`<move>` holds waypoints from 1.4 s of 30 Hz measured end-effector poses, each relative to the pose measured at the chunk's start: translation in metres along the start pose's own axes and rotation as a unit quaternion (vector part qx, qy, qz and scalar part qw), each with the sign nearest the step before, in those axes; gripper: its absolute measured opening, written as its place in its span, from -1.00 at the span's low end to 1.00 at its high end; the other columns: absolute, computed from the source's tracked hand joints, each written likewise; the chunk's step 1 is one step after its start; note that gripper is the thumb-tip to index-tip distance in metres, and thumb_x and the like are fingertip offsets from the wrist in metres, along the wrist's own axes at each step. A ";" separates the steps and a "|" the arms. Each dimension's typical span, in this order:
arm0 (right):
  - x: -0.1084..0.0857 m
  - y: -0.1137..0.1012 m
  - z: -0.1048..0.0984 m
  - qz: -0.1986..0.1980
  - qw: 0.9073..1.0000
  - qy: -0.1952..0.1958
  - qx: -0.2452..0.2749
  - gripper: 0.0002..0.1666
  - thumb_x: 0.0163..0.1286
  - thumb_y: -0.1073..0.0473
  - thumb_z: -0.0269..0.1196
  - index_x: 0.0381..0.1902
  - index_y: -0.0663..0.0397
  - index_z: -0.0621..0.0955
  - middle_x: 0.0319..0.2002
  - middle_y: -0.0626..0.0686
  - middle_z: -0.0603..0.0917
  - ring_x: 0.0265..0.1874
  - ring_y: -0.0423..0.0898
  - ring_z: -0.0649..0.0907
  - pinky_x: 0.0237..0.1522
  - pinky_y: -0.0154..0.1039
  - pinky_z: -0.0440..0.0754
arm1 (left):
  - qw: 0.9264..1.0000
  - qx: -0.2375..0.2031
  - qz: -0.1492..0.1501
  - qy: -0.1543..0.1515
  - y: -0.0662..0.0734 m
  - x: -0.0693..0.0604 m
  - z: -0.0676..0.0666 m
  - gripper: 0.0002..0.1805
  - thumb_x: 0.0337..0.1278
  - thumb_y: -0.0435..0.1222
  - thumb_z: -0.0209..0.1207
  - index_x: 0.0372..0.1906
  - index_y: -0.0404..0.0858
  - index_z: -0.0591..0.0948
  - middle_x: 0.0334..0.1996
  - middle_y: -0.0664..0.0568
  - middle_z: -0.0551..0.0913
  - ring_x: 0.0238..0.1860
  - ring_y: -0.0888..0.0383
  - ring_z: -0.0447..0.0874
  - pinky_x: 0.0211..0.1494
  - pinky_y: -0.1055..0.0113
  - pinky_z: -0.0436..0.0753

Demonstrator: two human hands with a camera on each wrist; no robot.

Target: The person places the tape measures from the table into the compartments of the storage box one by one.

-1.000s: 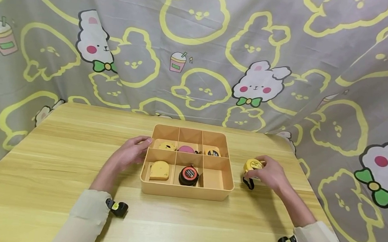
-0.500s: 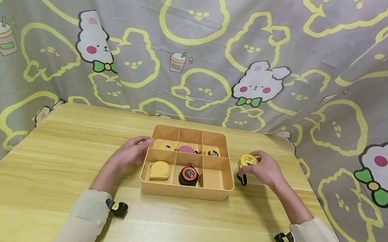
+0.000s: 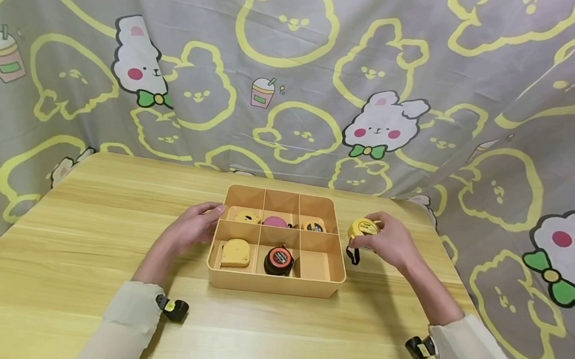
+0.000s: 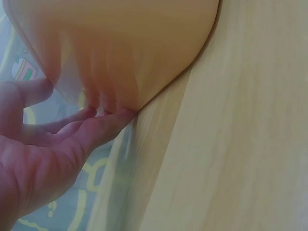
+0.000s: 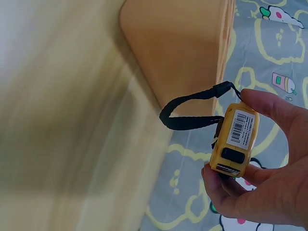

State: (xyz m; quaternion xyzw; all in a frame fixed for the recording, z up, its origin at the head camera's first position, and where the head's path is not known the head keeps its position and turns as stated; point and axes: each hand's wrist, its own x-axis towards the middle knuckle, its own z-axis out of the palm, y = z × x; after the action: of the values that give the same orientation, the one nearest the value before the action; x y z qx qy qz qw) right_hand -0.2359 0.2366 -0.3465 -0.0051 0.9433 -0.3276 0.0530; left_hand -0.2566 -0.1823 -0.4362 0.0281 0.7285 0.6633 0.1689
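Observation:
My right hand [image 3: 390,242] pinches a yellow tape measure [image 3: 363,228] above the table, just right of the tan divided box [image 3: 274,284]. A black wrist strap [image 5: 187,108] dangles from it, and a barcode label faces the right wrist camera. My left hand [image 3: 195,225] touches the box's left wall with its fingertips; in the left wrist view the thumb is by the rim and the fingers lie fairly straight against the side. Inside the box's front row sit a yellow bread-shaped item [image 3: 236,252] and a black-and-red tape measure [image 3: 278,260]. The front right compartment [image 3: 315,264] holds nothing.
In the back row, partly hidden by the divider, are a yellow round item [image 3: 247,217], a pink one [image 3: 276,222] and an orange-and-black one [image 3: 313,226]. The wooden table [image 3: 273,338] meets a patterned cloth [image 3: 296,77] behind and at the sides.
My right hand has carried the yellow tape measure left and slightly up in the view, close to the box's right wall. The left hand and the box hold their places.

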 end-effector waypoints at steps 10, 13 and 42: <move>-0.003 -0.023 -0.001 -0.017 1.000 -0.006 -0.002 -0.06 -0.04 -0.09 0.58 0.27 0.15 0.52 0.11 0.30 0.61 -0.20 0.02 0.64 -0.27 -0.27 0.59 | 1.000 -0.001 0.000 -0.003 0.000 0.000 0.000 -0.29 0.63 -0.03 -0.13 0.57 -0.41 0.07 0.50 -0.41 0.24 0.50 -0.31 0.24 0.46 -0.19 0.38; -0.002 -0.030 0.001 -0.024 1.000 -0.009 -0.001 -0.04 -0.05 -0.09 0.58 0.29 0.14 0.51 0.15 0.31 0.59 -0.15 0.05 0.64 -0.23 -0.23 0.60 | 1.000 -0.002 -0.001 -0.003 0.000 0.000 0.000 -0.30 0.63 -0.04 -0.14 0.57 -0.40 0.07 0.50 -0.41 0.24 0.51 -0.30 0.24 0.46 -0.19 0.38; 0.000 -0.055 0.044 -0.043 0.997 -0.040 0.041 -0.11 -0.14 0.06 0.61 0.20 0.12 0.54 -0.08 0.14 0.64 -0.24 -0.03 0.62 -0.26 -0.27 0.62 | 1.000 -0.004 -0.002 -0.009 0.001 -0.001 -0.001 -0.30 0.63 -0.04 -0.13 0.57 -0.39 0.07 0.52 -0.38 0.22 0.53 -0.29 0.21 0.47 -0.20 0.36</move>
State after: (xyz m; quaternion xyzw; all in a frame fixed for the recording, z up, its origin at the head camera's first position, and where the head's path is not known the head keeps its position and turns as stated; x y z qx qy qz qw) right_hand -0.2329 0.1663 -0.3467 -0.0570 0.9251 -0.3676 0.0765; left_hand -0.2566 -0.1834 -0.4349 0.0317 0.7241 0.6659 0.1767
